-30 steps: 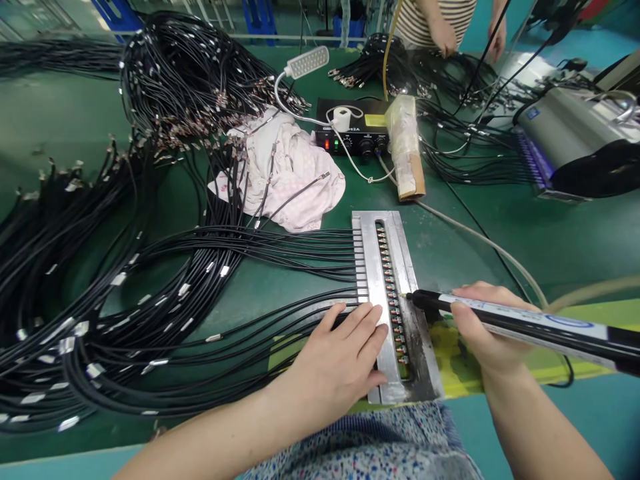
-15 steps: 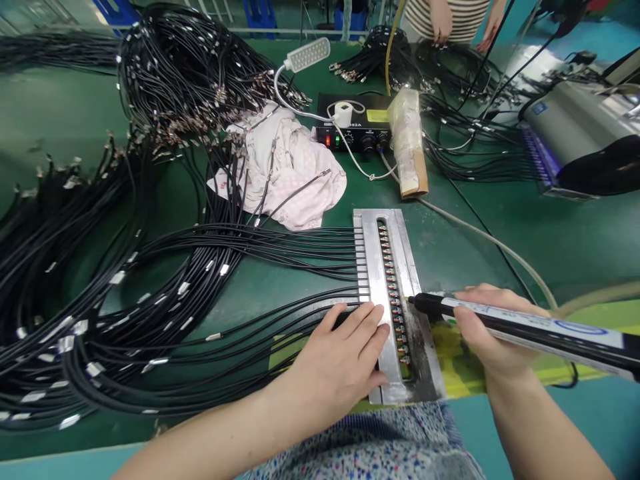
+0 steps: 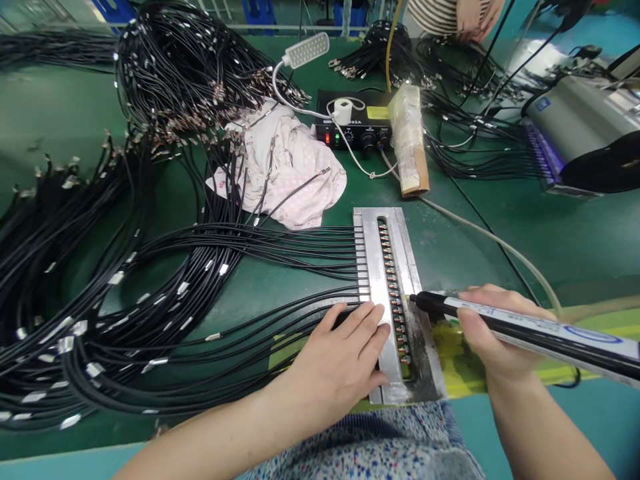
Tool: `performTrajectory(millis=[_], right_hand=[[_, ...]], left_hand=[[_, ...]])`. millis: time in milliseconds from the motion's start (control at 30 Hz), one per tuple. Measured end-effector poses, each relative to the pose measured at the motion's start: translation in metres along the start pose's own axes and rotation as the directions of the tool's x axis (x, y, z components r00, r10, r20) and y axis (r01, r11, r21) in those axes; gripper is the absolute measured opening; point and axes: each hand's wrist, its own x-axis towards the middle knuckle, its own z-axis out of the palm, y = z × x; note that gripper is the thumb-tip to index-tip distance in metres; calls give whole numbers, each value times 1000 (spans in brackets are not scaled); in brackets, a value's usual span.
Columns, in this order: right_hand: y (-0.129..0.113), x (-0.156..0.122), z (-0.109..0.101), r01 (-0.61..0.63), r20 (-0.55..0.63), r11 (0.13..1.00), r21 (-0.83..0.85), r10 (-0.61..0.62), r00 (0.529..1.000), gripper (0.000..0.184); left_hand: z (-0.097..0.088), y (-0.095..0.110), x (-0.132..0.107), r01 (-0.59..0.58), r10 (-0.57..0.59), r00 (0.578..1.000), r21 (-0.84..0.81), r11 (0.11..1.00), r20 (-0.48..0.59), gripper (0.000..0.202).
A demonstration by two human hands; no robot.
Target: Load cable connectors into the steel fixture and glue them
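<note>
A metal clamping fixture [image 3: 373, 267] with a long slot lies near the front edge of the bench. Through the slot shows a row of small metal connector ends [image 3: 393, 287], and black cables [image 3: 300, 250] run out from its left side. My left hand [image 3: 345, 347] rests flat on the fixture's lower left part, fingers stretched and slightly spread. In my right hand [image 3: 500, 327] is a black marker pen [image 3: 530, 327] with a white label, gripped between thumb and fingers. Its tip is at the slot's right side, on or just above the metal; contact is hard to tell.
Bundled black cables [image 3: 170, 73] cover the left side. Behind the fixture lie a pinkish cloth [image 3: 295, 173], a black control box [image 3: 357, 137], a lamp [image 3: 307, 50] and a taped block [image 3: 410, 147]. A grey machine [image 3: 585, 133] stands right. Another person's hand [image 3: 480, 17] appears at the back.
The marker pen has barely shifted, its tip staying at the slot. My left hand stays in place. The other person at the back has moved their hands.
</note>
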Motion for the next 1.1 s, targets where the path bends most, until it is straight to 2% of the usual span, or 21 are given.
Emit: performTrajectory(millis=[167, 300, 433, 800, 1100], right_hand=[[3, -3, -2, 19, -63, 998, 52, -16, 998, 17], [4, -8, -5, 53, -4, 999, 3, -53, 999, 19], [4, -11, -7, 58, 20, 994, -89, -56, 998, 20], [-1, -7, -5, 69, 47, 989, -128, -64, 997, 16], [1, -9, -6, 54, 47, 999, -4, -54, 997, 26]], left_hand=[[-1, 0, 0, -14, 14, 1000, -38, 999, -8, 43], [-2, 2, 0, -62, 59, 998, -73, 995, -35, 32], [-3, 3, 0, -67, 64, 997, -89, 994, -37, 32], [-3, 3, -1, -60, 58, 998, -91, 994, -23, 32], [-4, 3, 0, -55, 52, 998, -93, 994, -35, 31]])
